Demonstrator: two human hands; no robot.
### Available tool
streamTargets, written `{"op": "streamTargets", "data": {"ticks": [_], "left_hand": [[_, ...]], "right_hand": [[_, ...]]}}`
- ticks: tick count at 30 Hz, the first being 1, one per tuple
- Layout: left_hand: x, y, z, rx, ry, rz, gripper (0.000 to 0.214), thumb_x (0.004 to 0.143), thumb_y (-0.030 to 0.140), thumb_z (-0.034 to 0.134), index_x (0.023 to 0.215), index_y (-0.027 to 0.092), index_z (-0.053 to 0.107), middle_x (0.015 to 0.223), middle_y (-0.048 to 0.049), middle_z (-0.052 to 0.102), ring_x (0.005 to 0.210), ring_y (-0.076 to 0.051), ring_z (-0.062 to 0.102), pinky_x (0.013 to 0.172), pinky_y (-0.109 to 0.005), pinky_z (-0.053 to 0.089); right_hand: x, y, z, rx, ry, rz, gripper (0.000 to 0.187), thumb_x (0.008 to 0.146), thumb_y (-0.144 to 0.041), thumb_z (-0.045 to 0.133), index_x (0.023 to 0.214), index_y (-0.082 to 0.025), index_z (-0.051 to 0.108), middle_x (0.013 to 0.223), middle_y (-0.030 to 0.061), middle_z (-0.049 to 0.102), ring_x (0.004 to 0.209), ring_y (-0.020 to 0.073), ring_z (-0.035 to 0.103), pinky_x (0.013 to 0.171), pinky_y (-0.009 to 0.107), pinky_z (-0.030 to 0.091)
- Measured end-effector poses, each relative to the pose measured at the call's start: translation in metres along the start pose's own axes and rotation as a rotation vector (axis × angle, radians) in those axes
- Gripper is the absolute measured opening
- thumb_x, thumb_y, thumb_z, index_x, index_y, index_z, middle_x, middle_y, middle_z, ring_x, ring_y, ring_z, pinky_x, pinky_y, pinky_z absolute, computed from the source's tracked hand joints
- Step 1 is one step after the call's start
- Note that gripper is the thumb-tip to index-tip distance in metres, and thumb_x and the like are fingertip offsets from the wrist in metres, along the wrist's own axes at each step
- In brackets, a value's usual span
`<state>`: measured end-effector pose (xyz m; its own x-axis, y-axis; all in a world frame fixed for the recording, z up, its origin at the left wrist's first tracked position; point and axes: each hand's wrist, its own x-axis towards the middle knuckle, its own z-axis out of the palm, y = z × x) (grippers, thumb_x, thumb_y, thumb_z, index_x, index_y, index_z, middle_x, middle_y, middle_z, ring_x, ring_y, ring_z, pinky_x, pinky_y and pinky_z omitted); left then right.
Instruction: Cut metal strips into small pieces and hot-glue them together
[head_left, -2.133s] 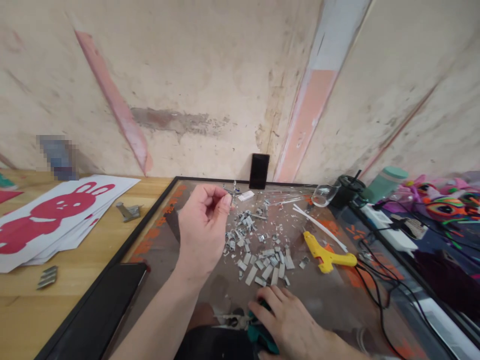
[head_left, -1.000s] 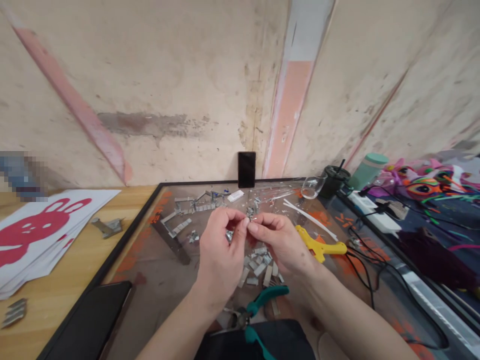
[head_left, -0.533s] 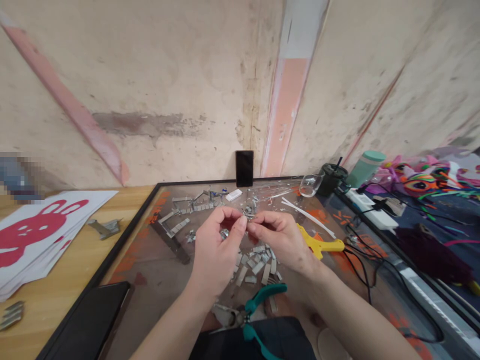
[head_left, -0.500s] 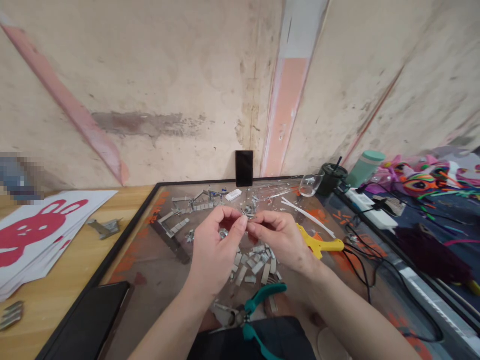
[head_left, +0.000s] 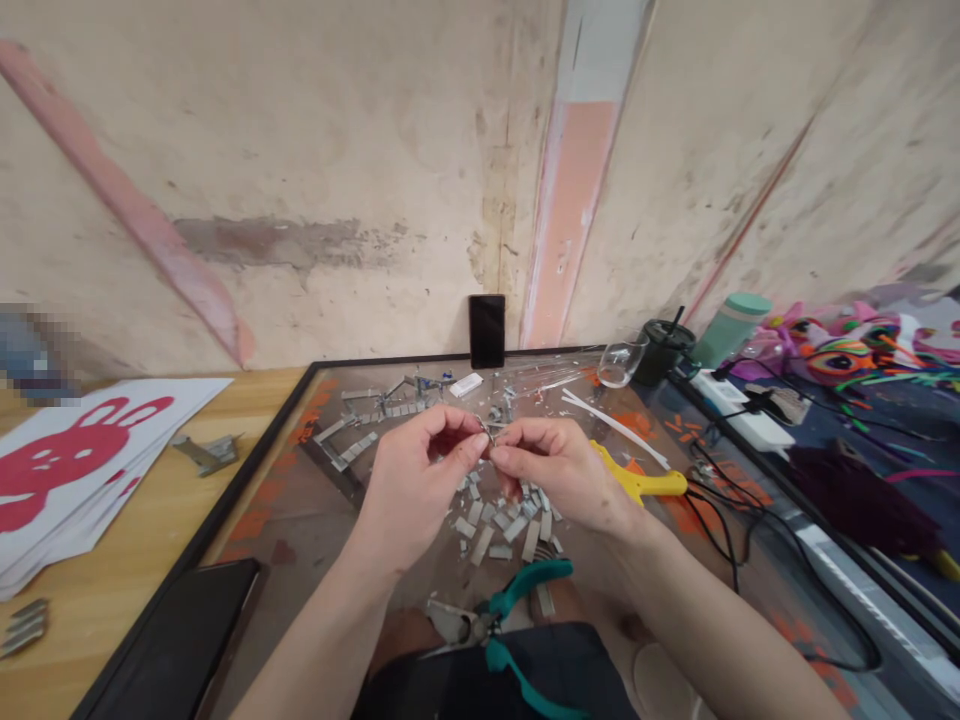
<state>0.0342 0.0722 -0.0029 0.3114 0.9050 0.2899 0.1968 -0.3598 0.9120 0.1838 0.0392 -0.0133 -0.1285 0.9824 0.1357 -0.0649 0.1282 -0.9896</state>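
Observation:
My left hand [head_left: 429, 475] and my right hand [head_left: 561, 468] meet above the middle of the glass-topped table. Both are closed in a pinch, thumb against fingers, on a small silvery metal piece [head_left: 487, 432] between the fingertips. Its exact kind is too small to make out. Under and behind the hands lie many short grey metal strips [head_left: 504, 528]. Pliers with teal handles [head_left: 525, 590] lie spread nearer to me, their jaws pointing left. To the right of my right hand is a yellow glue gun [head_left: 652, 485], partly hidden by that hand.
Joined grey metal pieces [head_left: 382, 405] lie at the back left. A phone [head_left: 487, 332] leans on the wall. A clear glass [head_left: 621, 363], a dark cup [head_left: 663, 350] and a power strip [head_left: 742, 410] stand right, with black cables. Rabbit-print sheets [head_left: 90, 460] and a black tablet-like slab [head_left: 180, 630] lie left.
Both hands stay together at nearly the same spot, with the fingers shifted slightly on the small metal piece. The view has moved a little.

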Motion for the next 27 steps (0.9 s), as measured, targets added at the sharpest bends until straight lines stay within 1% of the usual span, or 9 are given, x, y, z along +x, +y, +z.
{"op": "streamTargets", "data": {"ticks": [8, 14, 19, 22, 27], "left_hand": [[0.001, -0.001, -0.002, -0.008, -0.04, -0.056, 0.009, 0.074, 0.025, 0.06, 0.074, 0.017, 0.063, 0.066, 0.0029, 0.063, 0.062, -0.011, 0.056, 0.058, -0.021, 0.044], [-0.001, -0.002, 0.002, 0.001, 0.056, 0.003, 0.009, 0.074, 0.025, 0.058, 0.071, 0.017, 0.06, 0.063, 0.0033, 0.061, 0.059, -0.009, 0.054, 0.055, -0.019, 0.043], [-0.002, -0.003, 0.002, 0.017, 0.073, 0.026, 0.013, 0.076, 0.029, 0.056, 0.072, 0.017, 0.058, 0.064, 0.0025, 0.059, 0.059, -0.01, 0.052, 0.053, -0.02, 0.043], [-0.002, -0.003, 0.003, 0.057, 0.088, 0.044, 0.014, 0.077, 0.029, 0.054, 0.072, 0.017, 0.058, 0.065, 0.002, 0.059, 0.059, -0.01, 0.053, 0.054, -0.02, 0.043], [-0.004, -0.002, 0.007, 0.136, 0.161, 0.043, 0.01, 0.078, 0.026, 0.054, 0.072, 0.018, 0.057, 0.063, 0.0032, 0.058, 0.058, -0.011, 0.053, 0.055, -0.02, 0.043]], "right_hand": [[0.0, -0.001, 0.001, -0.075, -0.041, -0.005, 0.019, 0.074, -0.028, 0.059, 0.06, -0.017, 0.054, 0.051, -0.005, 0.051, 0.046, 0.0067, 0.045, 0.047, 0.021, 0.038], [0.001, 0.0, 0.003, -0.061, -0.041, -0.017, 0.018, 0.075, -0.028, 0.057, 0.061, -0.017, 0.053, 0.051, -0.0051, 0.05, 0.047, 0.0068, 0.044, 0.048, 0.022, 0.037], [0.001, 0.003, 0.004, -0.036, -0.038, -0.026, 0.018, 0.074, -0.027, 0.058, 0.06, -0.017, 0.052, 0.051, -0.0056, 0.05, 0.046, 0.0064, 0.044, 0.047, 0.021, 0.036], [0.001, 0.004, 0.006, -0.012, -0.021, -0.011, 0.018, 0.073, -0.028, 0.058, 0.061, -0.018, 0.053, 0.051, -0.006, 0.05, 0.046, 0.0062, 0.044, 0.047, 0.021, 0.036], [0.003, 0.012, 0.012, 0.064, 0.034, -0.009, 0.016, 0.071, -0.029, 0.061, 0.063, -0.018, 0.053, 0.05, -0.0066, 0.052, 0.046, 0.0063, 0.045, 0.047, 0.021, 0.039]]}}
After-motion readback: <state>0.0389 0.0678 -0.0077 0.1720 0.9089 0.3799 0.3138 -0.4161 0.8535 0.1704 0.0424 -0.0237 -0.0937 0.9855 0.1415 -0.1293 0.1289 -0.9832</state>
